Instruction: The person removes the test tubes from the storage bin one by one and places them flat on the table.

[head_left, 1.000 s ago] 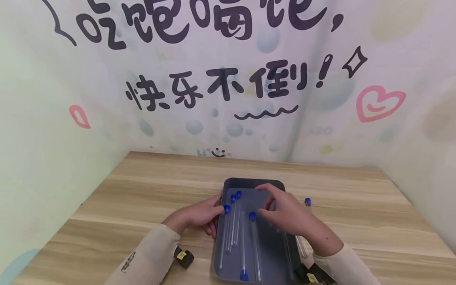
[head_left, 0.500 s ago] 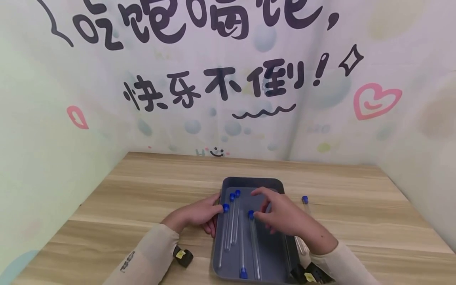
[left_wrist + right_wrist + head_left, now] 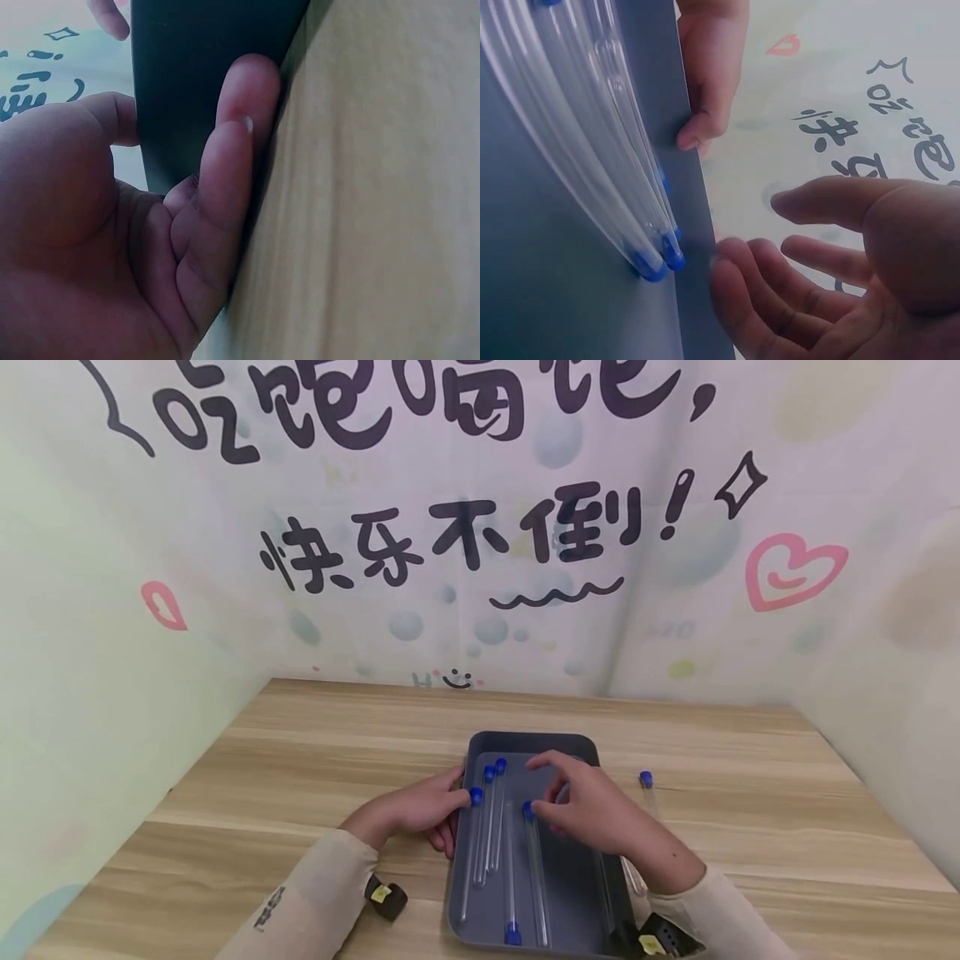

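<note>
Gripping left side of dark-grey rectangular tray (image 3: 573,893): left hand (image 3: 423,810), thumb over rim, fingers bent against outer wall. Right hand (image 3: 596,806) above tray, forearm slanting in from right, index finger arched, thumb spread from it, nothing held; hands apart. Slender clear tubes with blue caps (image 3: 536,877): at least five, lengthwise in tray, one capped at near end. Right thumb at one cap; contact cannot be told. Further blue-capped tube (image 3: 647,779) on wood-grain table (image 3: 337,735), right of tray.

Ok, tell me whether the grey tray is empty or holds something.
It's not empty: in the head view, several clear tubes with blue caps lie inside the tray.
</note>
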Available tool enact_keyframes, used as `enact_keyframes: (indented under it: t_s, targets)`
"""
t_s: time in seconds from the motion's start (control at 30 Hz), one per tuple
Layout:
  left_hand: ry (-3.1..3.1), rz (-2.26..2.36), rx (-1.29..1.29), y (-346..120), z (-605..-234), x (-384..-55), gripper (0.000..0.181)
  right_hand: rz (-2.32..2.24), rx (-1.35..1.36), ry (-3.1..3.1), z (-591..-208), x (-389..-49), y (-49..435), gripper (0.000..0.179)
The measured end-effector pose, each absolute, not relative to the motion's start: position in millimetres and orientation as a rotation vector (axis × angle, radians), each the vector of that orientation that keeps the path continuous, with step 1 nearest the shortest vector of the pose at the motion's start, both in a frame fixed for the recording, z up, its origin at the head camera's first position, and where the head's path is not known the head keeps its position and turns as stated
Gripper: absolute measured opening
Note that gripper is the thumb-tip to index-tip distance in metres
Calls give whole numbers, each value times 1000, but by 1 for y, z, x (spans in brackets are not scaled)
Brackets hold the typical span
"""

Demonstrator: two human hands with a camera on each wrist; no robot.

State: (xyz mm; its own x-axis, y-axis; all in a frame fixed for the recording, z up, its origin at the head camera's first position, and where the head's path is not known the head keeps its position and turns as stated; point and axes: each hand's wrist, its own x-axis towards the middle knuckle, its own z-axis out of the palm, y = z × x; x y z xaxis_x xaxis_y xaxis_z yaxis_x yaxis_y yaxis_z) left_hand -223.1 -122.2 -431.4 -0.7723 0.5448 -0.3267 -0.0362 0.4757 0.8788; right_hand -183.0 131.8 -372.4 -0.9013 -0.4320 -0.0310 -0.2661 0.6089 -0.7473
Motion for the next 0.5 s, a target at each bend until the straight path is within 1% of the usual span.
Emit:
enact_keyframes:
  t_s: [0.27, 0.5]
  targets:
    - [2132, 1302, 413, -126, -432, -224, 61, -1258, -591, 2638, -374, -187, 126, 43]
    - [2117, 1307, 408, -124, -434, -225, 58, -1217, -585, 2671, -375, -194, 119, 43]
